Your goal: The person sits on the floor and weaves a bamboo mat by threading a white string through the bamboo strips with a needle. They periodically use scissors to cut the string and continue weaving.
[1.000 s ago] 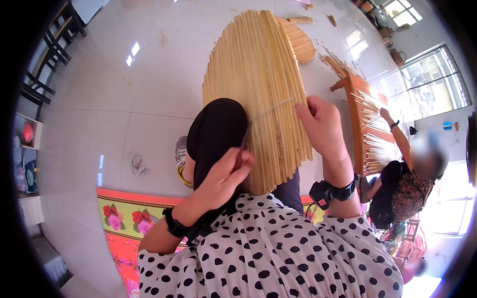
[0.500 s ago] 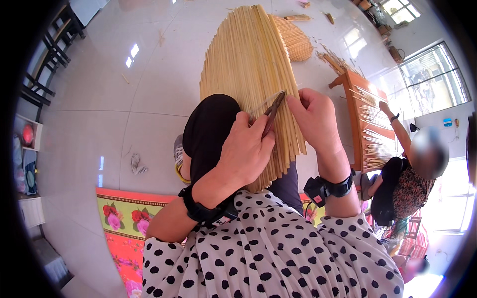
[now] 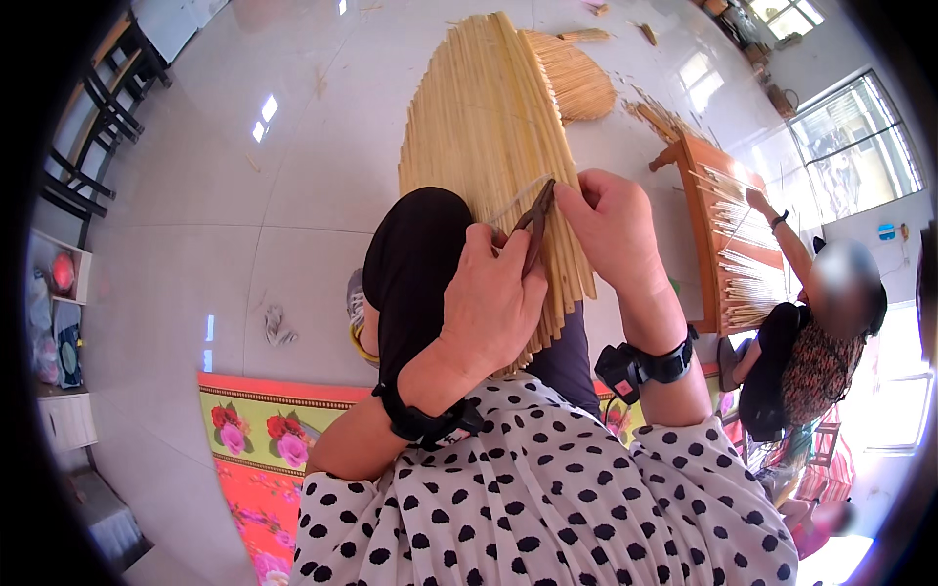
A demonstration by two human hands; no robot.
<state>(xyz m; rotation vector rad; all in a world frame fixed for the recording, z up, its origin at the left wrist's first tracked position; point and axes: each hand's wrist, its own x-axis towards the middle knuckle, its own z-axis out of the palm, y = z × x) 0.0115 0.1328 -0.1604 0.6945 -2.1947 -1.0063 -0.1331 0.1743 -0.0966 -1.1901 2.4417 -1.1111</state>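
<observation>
A long panel of straw-coloured stalks (image 3: 469, 107), laid side by side, rests across my lap and leans over my dark-trousered knee. My left hand (image 3: 491, 303) is closed round a pair of dark metal pliers (image 3: 537, 227), whose tips lie near the panel's right edge. A thin pale cord (image 3: 520, 198) crosses the stalks beside the pliers. Right by those tips, my right hand (image 3: 616, 230) is closed in a pinch at the panel's edge. Whatever sits between its thumb and finger is hidden.
Another stalk panel (image 3: 576, 78) lies on the floor beyond, with loose scraps (image 3: 660, 109) nearby. At the right, a person (image 3: 816, 371) reaches over an orange-brown wooden table (image 3: 705, 234) bearing thin sticks. A flowered mat (image 3: 259, 430) is below me; a crumpled cloth (image 3: 277, 325) lies left.
The pliers and my right hand have shifted slightly left along with the panel's edge. Both hands keep their grip. The view has turned a little.
</observation>
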